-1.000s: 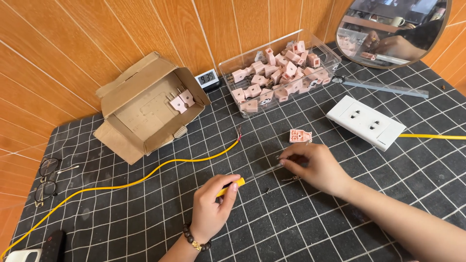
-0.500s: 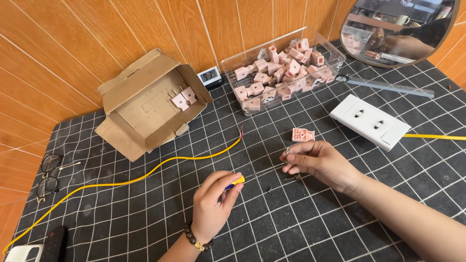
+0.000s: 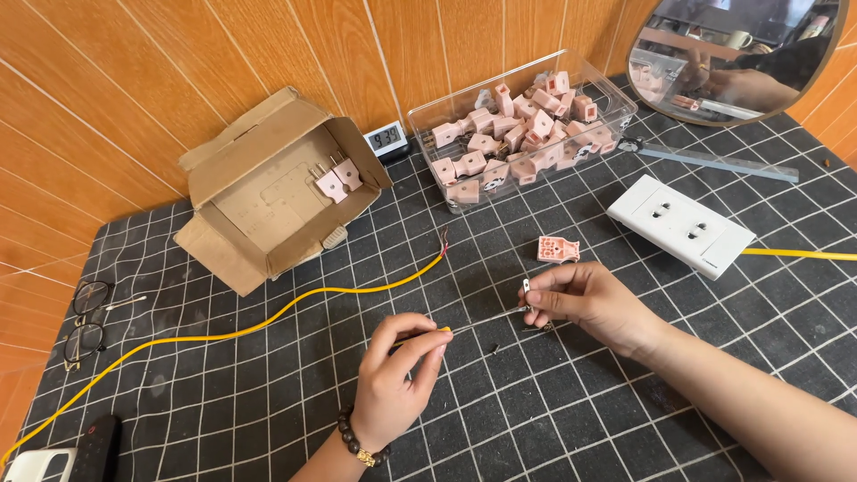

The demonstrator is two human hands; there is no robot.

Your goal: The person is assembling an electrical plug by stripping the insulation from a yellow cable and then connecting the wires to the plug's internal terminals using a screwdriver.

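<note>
My left hand (image 3: pixel 397 375) grips a screwdriver (image 3: pixel 482 319) by its yellow handle, and the thin metal shaft points right. My right hand (image 3: pixel 589 303) pinches a small metal piece (image 3: pixel 527 287) between thumb and fingers, where the screwdriver tip meets it. A pink plug half (image 3: pixel 558 249) lies on the black grid mat (image 3: pixel 553 411) just beyond my right hand. A yellow wire (image 3: pixel 268 321) with a bared end runs left across the mat, past my left hand.
A clear box of several pink plug parts (image 3: pixel 522 134) stands at the back, with an open cardboard box (image 3: pixel 268 196) to its left. Also here: a white double socket (image 3: pixel 683 225), ruler (image 3: pixel 714 161), round mirror (image 3: pixel 732 54), small clock (image 3: pixel 386 138), glasses (image 3: pixel 85 321).
My left hand has closed further over the yellow handle, and the shaft now reaches the piece in my right fingers. Both hands have hardly shifted.
</note>
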